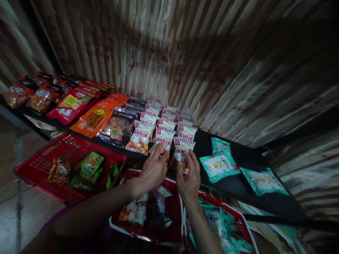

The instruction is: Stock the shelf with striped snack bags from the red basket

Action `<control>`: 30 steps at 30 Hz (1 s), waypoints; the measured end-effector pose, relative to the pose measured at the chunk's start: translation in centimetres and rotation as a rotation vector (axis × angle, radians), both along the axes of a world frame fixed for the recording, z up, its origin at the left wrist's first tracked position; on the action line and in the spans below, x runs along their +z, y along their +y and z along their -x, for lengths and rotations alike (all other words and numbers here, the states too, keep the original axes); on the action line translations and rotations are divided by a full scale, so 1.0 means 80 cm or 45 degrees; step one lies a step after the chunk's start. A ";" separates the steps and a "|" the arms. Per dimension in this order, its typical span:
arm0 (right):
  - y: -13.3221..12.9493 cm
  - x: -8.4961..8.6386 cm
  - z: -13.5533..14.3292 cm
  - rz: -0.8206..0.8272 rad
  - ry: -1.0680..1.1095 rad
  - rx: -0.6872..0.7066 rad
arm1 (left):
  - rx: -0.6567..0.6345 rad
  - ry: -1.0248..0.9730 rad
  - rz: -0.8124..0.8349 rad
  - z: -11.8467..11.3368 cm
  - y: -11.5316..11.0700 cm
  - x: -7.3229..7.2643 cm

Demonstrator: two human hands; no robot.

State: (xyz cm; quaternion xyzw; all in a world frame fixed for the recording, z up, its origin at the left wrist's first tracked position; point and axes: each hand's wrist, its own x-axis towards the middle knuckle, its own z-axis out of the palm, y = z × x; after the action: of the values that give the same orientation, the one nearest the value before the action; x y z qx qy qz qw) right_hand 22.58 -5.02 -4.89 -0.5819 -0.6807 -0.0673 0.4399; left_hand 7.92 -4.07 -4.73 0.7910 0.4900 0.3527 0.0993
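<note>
White snack packets with red lettering and striped edges stand in rows on a black shelf. My left hand reaches over the shelf's front edge, fingers stretched out against the lower part of the front packet in the middle row. With thumb and fingers at its lower part, my right hand grips the front packet of the right row. Below my hands is a red basket with a white rim, holding more of these white packets and some dark items I cannot make out.
Left along the shelf lie dark potato-slice packets, orange bags, red bags and orange-black bags. Teal packets lie to the right. Two more red baskets hold green packets and teal packets. Corrugated sheeting stands behind.
</note>
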 end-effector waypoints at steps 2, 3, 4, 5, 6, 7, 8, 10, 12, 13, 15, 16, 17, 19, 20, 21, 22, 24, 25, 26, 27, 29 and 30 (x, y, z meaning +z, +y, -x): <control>0.007 -0.006 -0.003 0.034 -0.081 -0.107 | 0.003 -0.016 -0.006 0.004 -0.001 0.000; 0.011 -0.011 -0.004 0.082 -0.114 -0.163 | 0.001 -0.022 -0.001 0.005 -0.001 0.000; 0.013 -0.016 -0.005 0.151 -0.138 -0.216 | -0.001 -0.026 0.007 0.006 -0.002 -0.001; 0.015 -0.020 -0.006 0.225 -0.154 -0.264 | 0.001 -0.030 0.013 0.006 -0.003 -0.001; 0.017 -0.025 -0.006 0.294 -0.160 -0.307 | 0.005 -0.035 0.015 0.006 -0.004 -0.002; 0.018 -0.028 -0.005 0.346 -0.155 -0.346 | 0.009 -0.039 0.013 0.006 -0.005 -0.003; 0.019 -0.030 -0.004 0.374 -0.140 -0.377 | 0.011 -0.043 0.005 0.005 -0.005 -0.003; 0.019 -0.031 -0.003 0.365 -0.081 -0.403 | 0.009 -0.049 -0.017 0.005 -0.005 -0.004; 0.020 -0.028 -0.003 0.290 -0.008 -0.399 | 0.003 -0.056 -0.030 0.005 -0.005 -0.005; 0.021 -0.025 -0.003 0.245 0.021 -0.390 | 0.000 -0.061 -0.035 0.005 -0.004 -0.005; 0.027 -0.018 -0.005 0.164 0.055 -0.388 | -0.004 -0.078 -0.043 0.005 -0.003 -0.004; 0.032 -0.015 -0.006 0.133 0.058 -0.394 | -0.004 -0.091 -0.047 0.005 -0.002 -0.004; 0.038 -0.013 -0.007 0.111 0.056 -0.401 | -0.003 -0.104 -0.052 0.005 -0.001 -0.003; 0.052 -0.012 -0.010 0.087 0.034 -0.410 | 0.000 -0.124 -0.063 0.004 0.001 -0.003; 0.058 -0.014 -0.011 0.088 0.018 -0.404 | 0.001 -0.126 -0.065 0.004 0.001 -0.002; 0.064 -0.017 -0.013 0.098 0.000 -0.394 | 0.002 -0.124 -0.064 0.003 0.001 -0.002; 0.067 -0.020 -0.014 0.117 -0.019 -0.384 | 0.002 -0.115 -0.060 0.003 0.001 -0.001; 0.071 -0.029 -0.016 0.158 -0.051 -0.373 | 0.004 -0.098 -0.047 0.002 0.000 -0.001; 0.070 -0.032 -0.017 0.175 -0.058 -0.375 | 0.004 -0.093 -0.042 0.002 0.000 -0.001; 0.069 -0.035 -0.018 0.183 -0.060 -0.379 | 0.004 -0.091 -0.039 0.002 0.000 -0.001; 0.067 -0.037 -0.018 0.183 -0.060 -0.381 | 0.003 -0.094 -0.038 0.002 0.000 -0.001; 0.064 -0.039 -0.019 0.164 -0.066 -0.382 | 0.000 -0.104 -0.035 0.002 0.001 -0.002; 0.063 -0.039 -0.019 0.148 -0.075 -0.384 | -0.002 -0.109 -0.033 0.003 0.002 -0.002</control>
State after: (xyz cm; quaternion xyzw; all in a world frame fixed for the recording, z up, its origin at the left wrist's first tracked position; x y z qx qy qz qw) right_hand 24.14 0.01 -8.03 -0.6997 -0.6010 -0.1101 0.3702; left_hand 7.72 -3.93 -4.90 0.7766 0.4802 0.3926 0.1103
